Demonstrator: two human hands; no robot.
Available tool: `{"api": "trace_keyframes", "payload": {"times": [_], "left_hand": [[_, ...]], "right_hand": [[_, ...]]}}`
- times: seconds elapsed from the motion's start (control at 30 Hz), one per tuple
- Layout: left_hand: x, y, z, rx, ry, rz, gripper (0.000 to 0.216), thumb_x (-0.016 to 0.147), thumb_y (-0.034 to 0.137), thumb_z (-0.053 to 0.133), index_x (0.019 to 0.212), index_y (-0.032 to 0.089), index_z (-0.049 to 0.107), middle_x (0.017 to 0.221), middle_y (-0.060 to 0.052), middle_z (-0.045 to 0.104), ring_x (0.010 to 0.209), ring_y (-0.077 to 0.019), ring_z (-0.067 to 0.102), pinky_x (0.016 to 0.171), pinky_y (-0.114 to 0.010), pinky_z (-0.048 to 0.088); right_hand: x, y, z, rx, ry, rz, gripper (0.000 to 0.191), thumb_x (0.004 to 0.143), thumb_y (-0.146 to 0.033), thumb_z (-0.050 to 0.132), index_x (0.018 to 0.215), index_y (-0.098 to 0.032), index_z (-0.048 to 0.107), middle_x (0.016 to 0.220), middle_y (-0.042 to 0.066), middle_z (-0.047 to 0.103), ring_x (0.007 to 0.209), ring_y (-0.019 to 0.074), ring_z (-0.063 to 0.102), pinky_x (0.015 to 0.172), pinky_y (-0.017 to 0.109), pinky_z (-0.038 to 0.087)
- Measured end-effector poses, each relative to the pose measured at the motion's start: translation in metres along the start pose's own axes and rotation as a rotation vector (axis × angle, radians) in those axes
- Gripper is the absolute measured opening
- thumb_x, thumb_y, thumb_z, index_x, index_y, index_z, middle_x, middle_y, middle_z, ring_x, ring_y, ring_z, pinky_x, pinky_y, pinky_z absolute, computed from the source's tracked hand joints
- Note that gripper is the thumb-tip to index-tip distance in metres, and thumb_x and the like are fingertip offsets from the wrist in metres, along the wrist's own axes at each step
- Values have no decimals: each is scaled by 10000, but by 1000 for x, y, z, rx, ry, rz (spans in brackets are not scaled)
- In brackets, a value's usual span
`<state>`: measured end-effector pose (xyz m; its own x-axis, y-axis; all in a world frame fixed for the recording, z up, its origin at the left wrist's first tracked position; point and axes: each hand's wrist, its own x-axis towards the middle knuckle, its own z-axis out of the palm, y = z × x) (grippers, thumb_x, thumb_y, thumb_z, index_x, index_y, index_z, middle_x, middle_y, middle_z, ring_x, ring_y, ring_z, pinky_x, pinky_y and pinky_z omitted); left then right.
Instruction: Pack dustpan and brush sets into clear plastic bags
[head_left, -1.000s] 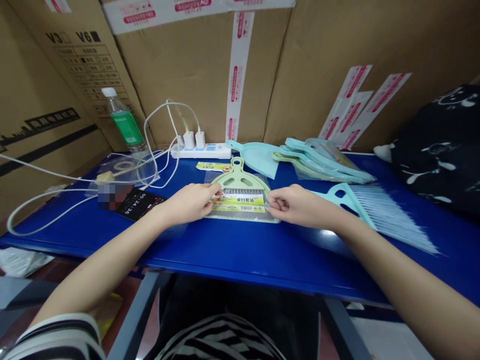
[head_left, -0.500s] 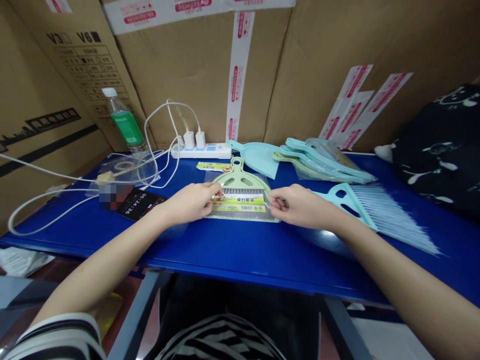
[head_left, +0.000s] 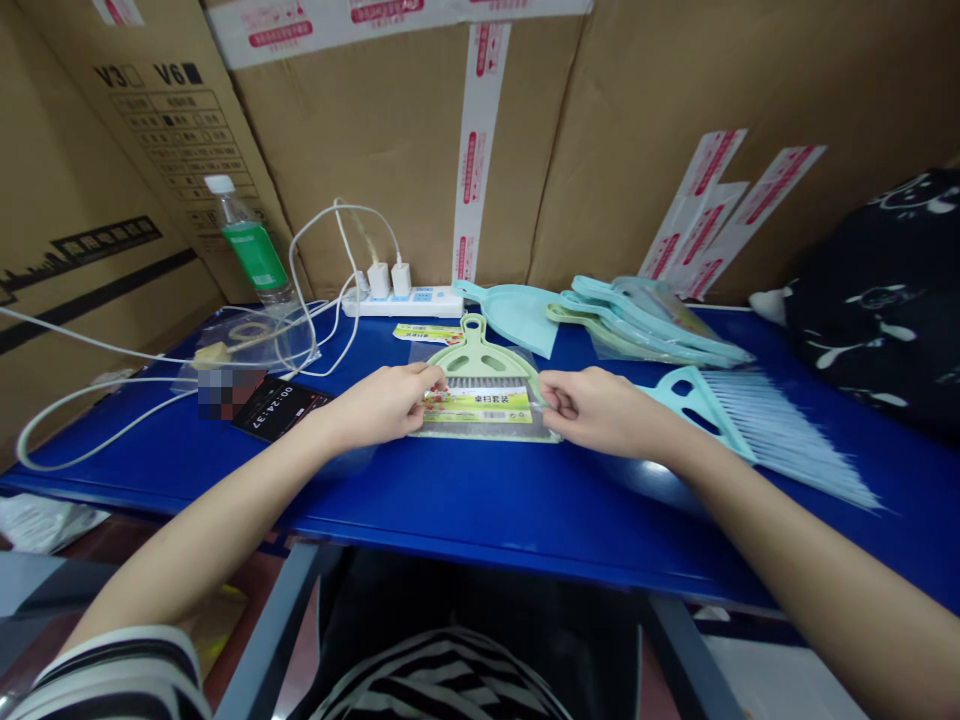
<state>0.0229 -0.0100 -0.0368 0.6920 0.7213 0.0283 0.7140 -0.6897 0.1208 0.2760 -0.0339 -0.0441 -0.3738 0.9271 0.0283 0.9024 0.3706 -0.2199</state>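
left grip (head_left: 382, 402): fingers curled in, thumb and fingertips closed on the left edge of the bagged green dustpan (head_left: 484, 362), near the top corner of its label card (head_left: 477, 403)
right grip (head_left: 592, 408): fingers bunched tight, pinching the right edge of the same clear bag, level with the card
grip contact: both rest low, heel of each hand on or just over the surface (head_left: 480, 500); can't tell which
bagged green dustpan: lies flat on the surface, centre, between the two grips; handle loop points away from the person, brush bristles show under the pan, yellow-green card across the front
teal brush (head_left: 757, 420): flat on the surface just right of the right wrist, bristles fanned to the right
teal dustpan (head_left: 517, 312): loose, behind the bagged one, close but not clearly touching
stack of bagged dustpans (head_left: 645, 325): rear right, overlapping each other
loose label (head_left: 427, 333): flat, just behind and left of the green handle
power strip (head_left: 405, 300): against the cardboard boxes (head_left: 375, 150), two white plugs in, white cable (head_left: 75, 400) looping off to the left
phone (head_left: 281, 408): left of the left forearm, screen shows a timer
bottle (head_left: 251, 245): green label, white cap, leaning on the boxes at rear left
dark patterned bag (head_left: 885, 300): far right edge
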Motion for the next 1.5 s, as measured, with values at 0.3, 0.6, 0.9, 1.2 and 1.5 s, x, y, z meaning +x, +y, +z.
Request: {"api": "trace_keyframes", "payload": {"times": [0.3, 0.6, 0.9, 1.2, 1.5], "left_hand": [[0, -1, 1, -9, 10, 16, 295, 766, 84, 437, 1013, 151, 584, 706, 23, 517, 593, -117, 543, 609, -239, 437], [-1, -2, 0, -22, -6, 39, 307, 745, 69, 442, 1012, 147, 570, 776, 8, 545, 560, -100, 527, 583, -236, 439], [-3, 1, -3, -54, -56, 80, 348, 675, 31, 465, 979, 163, 572, 906, -9, 598, 574, -88, 519, 620, -236, 431], [-3, -3, 2, -81, -30, 148, 323, 710, -5, 406, 935, 145, 583, 942, -35, 613, 666, -102, 577, 631, -235, 431], [-3, 0, 1, -10, -50, 161, 373, 710, 2, 398, 960, 178, 612, 966, -27, 615, 679, -102, 578, 651, -239, 435]], "right_hand": [[3, 3, 4, 110, -13, 20, 177, 718, -190, 467, 664, -248, 309, 527, -61, 470, 496, 116, 419, 514, 253, 292], [3, 7, 5, 209, -27, -29, 194, 673, -157, 483, 675, -251, 314, 517, -74, 444, 493, 113, 413, 517, 253, 308], [-4, 4, -4, 224, -119, -73, 210, 645, -117, 511, 601, -239, 346, 482, -81, 438, 494, 106, 427, 535, 249, 307], [-5, 5, -6, 229, -163, -103, 179, 647, -128, 505, 587, -228, 368, 491, -74, 465, 491, 95, 422, 523, 245, 312], [-4, 4, -5, 180, -146, -91, 199, 658, -131, 515, 584, -232, 360, 490, -73, 454, 491, 100, 420, 518, 249, 299]]}}
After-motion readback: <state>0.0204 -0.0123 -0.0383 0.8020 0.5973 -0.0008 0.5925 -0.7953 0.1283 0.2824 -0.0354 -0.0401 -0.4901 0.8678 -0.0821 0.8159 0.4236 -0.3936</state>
